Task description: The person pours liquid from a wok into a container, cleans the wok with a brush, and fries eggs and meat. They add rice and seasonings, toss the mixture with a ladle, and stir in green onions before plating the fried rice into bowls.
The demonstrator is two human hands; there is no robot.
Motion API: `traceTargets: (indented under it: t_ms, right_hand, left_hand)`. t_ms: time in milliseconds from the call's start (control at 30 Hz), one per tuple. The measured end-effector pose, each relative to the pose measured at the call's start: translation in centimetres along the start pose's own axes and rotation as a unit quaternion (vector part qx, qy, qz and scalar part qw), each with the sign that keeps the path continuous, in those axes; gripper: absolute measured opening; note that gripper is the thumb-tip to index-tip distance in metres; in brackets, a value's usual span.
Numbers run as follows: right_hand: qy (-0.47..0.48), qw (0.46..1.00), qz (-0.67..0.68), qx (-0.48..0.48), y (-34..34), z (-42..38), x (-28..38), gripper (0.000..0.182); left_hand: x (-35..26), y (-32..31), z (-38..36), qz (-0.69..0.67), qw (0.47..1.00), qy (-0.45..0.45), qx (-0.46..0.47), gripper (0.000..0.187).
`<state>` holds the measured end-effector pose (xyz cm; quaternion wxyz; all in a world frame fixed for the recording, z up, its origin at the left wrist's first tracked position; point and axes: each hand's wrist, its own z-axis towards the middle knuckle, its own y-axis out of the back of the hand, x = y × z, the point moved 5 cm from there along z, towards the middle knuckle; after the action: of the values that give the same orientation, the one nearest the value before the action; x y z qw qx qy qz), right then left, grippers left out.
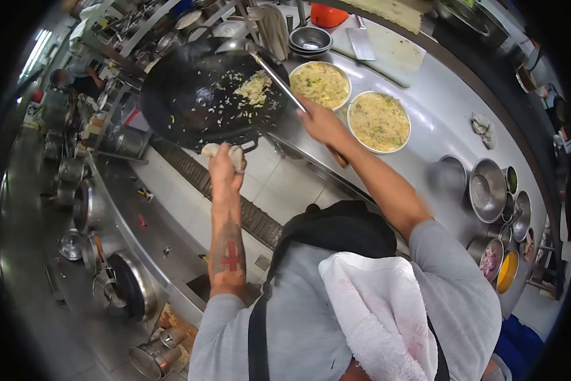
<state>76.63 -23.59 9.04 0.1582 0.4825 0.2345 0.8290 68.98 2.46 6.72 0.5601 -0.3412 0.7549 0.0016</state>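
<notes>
My left hand (222,170) grips the near rim of a large black wok (190,108) through a folded beige cloth (234,154). The wok is raised and tilted so its inside shows. Scattered bits of fried rice (255,87) cling inside it, with a small clump at the right. My right hand (322,124) is closed around a long-handled ladle (272,76), its metal head at the wok's far rim and its wooden grip end below my hand. Beside my right hand, two round bowls of fried rice, one farther (321,84) and one nearer (379,122), stand on the steel counter (425,127).
A cleaver (361,43) lies on a white cutting board (390,54) behind the bowls. Stacked steel bowls (311,39) stand near the wok. Ingredient bowls, one with sliced onion (490,260), line the right. Pots and a stove top (133,190) are at left; another person (79,79) is far left.
</notes>
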Motion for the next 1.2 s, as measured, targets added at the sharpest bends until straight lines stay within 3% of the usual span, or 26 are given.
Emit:
traceTargets:
  t_ms: [67,100,167,233,300,333,400,467,567,667,767,833,900,1033,1200]
  right_hand:
    - [-0.147,0.985,0.011,0.092,-0.9,3.1,1.2,0.053]
    - [-0.143,0.985,0.014,0.094,-1.4,2.4,1.1,0.053]
    - [-0.029,0.995,0.02,0.096,-1.9,-0.6,1.1,0.052]
    - [-0.062,0.978,-0.054,0.191,1.0,-6.6,-0.9,0.052]
    - [-0.061,0.97,-0.099,0.212,6.2,-11.2,-4.3,0.052]
    - [0.011,0.981,-0.097,0.166,8.5,-11.8,-5.9,0.052]
    - [-0.051,0.964,-0.143,0.218,11.4,-8.2,-5.1,0.052]
    - [0.005,0.98,-0.161,0.121,10.2,-3.7,-2.5,0.053]
    - [-0.047,0.978,-0.139,0.151,6.0,-1.3,-2.9,0.056]
    - [-0.051,0.964,-0.176,0.195,8.8,-9.4,-5.3,0.057]
    - [0.007,0.977,-0.148,0.152,12.7,-9.4,-4.6,0.057]
    - [-0.05,0.969,-0.187,0.152,12.0,-4.8,-2.3,0.057]
    - [-0.042,0.971,-0.203,0.123,8.6,0.1,-3.1,0.057]
    - [-0.048,0.977,-0.179,0.106,6.7,-0.9,-3.8,0.058]
    - [0.004,0.976,-0.187,0.114,12.7,-10.0,-7.4,0.057]
  left_hand:
    - [0.1,-0.6,-0.3,0.023,0.998,-0.067,0.0,0.007]
    - [-0.1,-0.6,-0.3,0.023,0.997,-0.071,-0.004,0.007]
    - [-1.0,-1.5,0.0,0.048,0.992,-0.113,0.011,0.007]
    - [-2.1,-1.6,0.0,0.046,0.993,-0.11,0.001,0.008]
    - [-2.7,-1.4,0.5,0.046,0.993,-0.108,0.0,0.009]
    - [-2.5,-1.6,0.0,0.047,0.993,-0.11,-0.002,0.009]
    - [-2.0,-2.3,-0.8,0.08,0.989,-0.12,-0.033,0.009]
    - [-1.3,-4.2,-1.5,0.057,0.991,-0.119,-0.032,0.009]
    - [-0.5,-6.2,-2.5,-0.005,0.989,-0.141,-0.049,0.005]
    - [-1.8,-6.4,-1.5,0.021,0.988,-0.139,-0.06,0.005]
    - [-1.6,-6.6,-0.8,0.01,0.987,-0.145,-0.068,0.005]
    - [-0.8,-6.5,-0.9,0.007,0.988,-0.145,-0.058,0.005]
    - [-0.4,-7.1,-0.5,-0.016,0.987,-0.137,-0.079,0.005]
    - [-0.8,-8.1,1.3,-0.069,0.982,-0.159,-0.077,0.015]
    - [-1.6,-6.7,6.5,-0.018,0.986,-0.148,-0.08,0.018]
